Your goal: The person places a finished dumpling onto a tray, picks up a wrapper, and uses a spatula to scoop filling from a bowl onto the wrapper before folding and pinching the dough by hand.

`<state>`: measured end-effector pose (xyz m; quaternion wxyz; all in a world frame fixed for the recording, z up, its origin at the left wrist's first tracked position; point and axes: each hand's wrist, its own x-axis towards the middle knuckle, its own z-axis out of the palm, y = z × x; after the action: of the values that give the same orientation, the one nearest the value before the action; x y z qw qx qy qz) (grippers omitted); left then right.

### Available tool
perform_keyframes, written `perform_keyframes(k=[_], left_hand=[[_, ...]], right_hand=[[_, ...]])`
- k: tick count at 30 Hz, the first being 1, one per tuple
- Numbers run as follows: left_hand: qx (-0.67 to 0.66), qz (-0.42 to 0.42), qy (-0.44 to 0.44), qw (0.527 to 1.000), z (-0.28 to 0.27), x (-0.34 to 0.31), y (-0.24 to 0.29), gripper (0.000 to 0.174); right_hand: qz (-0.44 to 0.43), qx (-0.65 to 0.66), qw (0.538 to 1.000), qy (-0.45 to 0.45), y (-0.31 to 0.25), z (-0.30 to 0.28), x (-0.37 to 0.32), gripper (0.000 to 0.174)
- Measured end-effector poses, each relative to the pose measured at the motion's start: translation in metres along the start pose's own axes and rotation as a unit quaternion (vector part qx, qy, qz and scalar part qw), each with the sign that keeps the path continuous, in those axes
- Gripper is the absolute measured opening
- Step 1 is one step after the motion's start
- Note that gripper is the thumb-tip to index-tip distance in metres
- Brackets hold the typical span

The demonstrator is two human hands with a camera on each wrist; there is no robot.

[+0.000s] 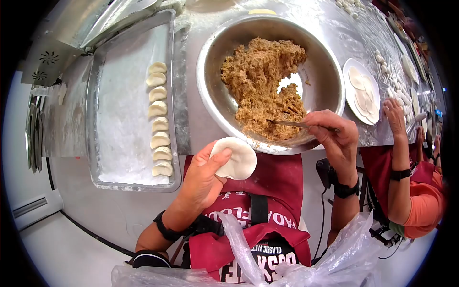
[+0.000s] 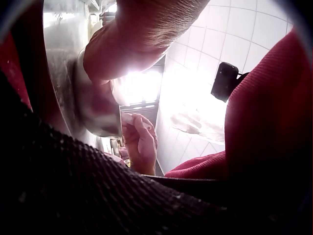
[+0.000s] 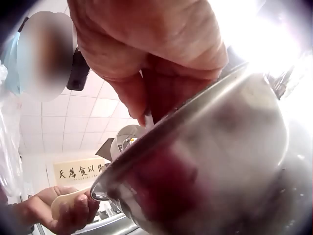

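Observation:
My left hand (image 1: 203,177) holds a round white dough wrapper (image 1: 234,159), thumb on its upper face, just in front of a large metal bowl (image 1: 209,98). Brown minced filling (image 1: 260,71) lies in that bowl. Over the bowl's near right rim, my right hand (image 1: 338,138) pinches a thin utensil (image 1: 291,124) whose far end touches the filling. In the right wrist view the right hand (image 3: 156,44) is at the bowl's rim (image 3: 161,127), and the left hand (image 3: 63,210) supports the wrapper (image 3: 73,199). The left wrist view shows the left hand (image 2: 137,39) close up.
On the left, a metal tray (image 1: 119,119) has a column of several folded dumplings (image 1: 158,109) along its right side. A white plate (image 1: 351,95) of stacked wrappers (image 1: 366,98) is right of the bowl. Farther right are small dough pieces (image 1: 380,60) and another person's arm (image 1: 399,143).

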<state>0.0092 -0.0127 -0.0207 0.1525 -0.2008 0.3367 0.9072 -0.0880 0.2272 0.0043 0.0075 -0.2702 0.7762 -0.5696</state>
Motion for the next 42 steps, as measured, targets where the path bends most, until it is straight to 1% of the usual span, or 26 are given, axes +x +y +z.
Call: perform_keyframes(k=[2,5,8,11,14,17,18,21,22,25,26,27,29,32,35,36,39,42], left_hand=[[0.0,-0.001,0.002,1.0,-0.001,0.0,-0.001,0.022],[0.007,-0.001,0.01,1.0,-0.002,0.0,0.0,0.024],[0.018,0.011,0.015,1.0,-0.001,-0.002,0.002,0.026],[-0.005,-0.001,0.023,1.0,0.0,-0.003,0.005,0.031],[-0.009,0.013,0.029,0.999,-0.002,-0.004,0.008,0.033],[-0.002,0.021,0.036,0.999,-0.001,-0.004,0.013,0.034],[-0.018,0.018,0.035,0.999,0.001,-0.004,0.016,0.034],[-0.059,0.006,0.027,0.998,0.011,-0.004,0.023,0.035],[-0.071,-0.003,0.016,0.997,0.014,-0.001,0.025,0.035],[-0.094,-0.017,-0.01,0.995,0.019,0.005,0.027,0.038],[-0.096,-0.021,-0.018,0.995,0.02,0.006,0.028,0.039],[-0.098,-0.025,-0.026,0.995,0.021,0.007,0.029,0.039],[-0.103,-0.029,-0.041,0.993,0.024,0.007,0.029,0.04],[-0.106,-0.029,-0.049,0.993,0.021,0.009,0.029,0.04],[-0.098,-0.02,-0.046,0.994,0.02,0.008,0.029,0.04],[-0.094,-0.018,-0.045,0.994,0.02,0.008,0.029,0.04],[-0.078,-0.012,-0.044,0.996,0.021,0.008,0.028,0.04],[-0.06,-0.01,-0.029,0.998,0.025,0.007,0.029,0.039]], right_hand=[[0.047,0.028,0.999,-0.003,-0.002,-0.001,-0.002,0.009],[0.077,0.029,0.996,-0.025,-0.004,-0.002,0.0,0.008],[0.139,0.111,0.984,-0.005,-0.004,0.001,0.002,0.009],[0.161,0.158,0.974,0.015,0.001,0.002,0.003,0.009],[0.159,0.194,0.966,0.056,0.002,0.002,0.006,0.01],[0.162,0.286,0.94,0.093,-0.003,0.005,0.009,0.011],[0.165,0.321,0.926,0.115,-0.006,0.006,0.008,0.014],[0.069,0.315,0.937,0.136,-0.014,0.011,0.0,0.013],[0.049,0.283,0.946,0.151,-0.021,0.013,-0.004,0.011],[-0.056,0.197,0.969,0.139,-0.03,0.021,-0.009,0.008],[-0.137,0.106,0.982,0.072,-0.036,0.021,-0.011,0.007],[-0.167,0.057,0.982,0.062,-0.04,0.024,-0.011,0.007],[-0.221,-0.018,0.975,0.013,-0.041,0.026,-0.011,0.01],[-0.252,-0.089,0.962,-0.061,-0.045,0.028,-0.012,0.013],[-0.281,-0.107,0.951,-0.071,-0.05,0.031,-0.012,0.009],[-0.285,-0.11,0.948,-0.088,-0.051,0.027,-0.013,0.008],[-0.253,-0.062,0.963,-0.068,-0.05,0.017,-0.014,0.007],[-0.236,-0.015,0.972,0.005,-0.048,0.017,-0.017,0.008]])
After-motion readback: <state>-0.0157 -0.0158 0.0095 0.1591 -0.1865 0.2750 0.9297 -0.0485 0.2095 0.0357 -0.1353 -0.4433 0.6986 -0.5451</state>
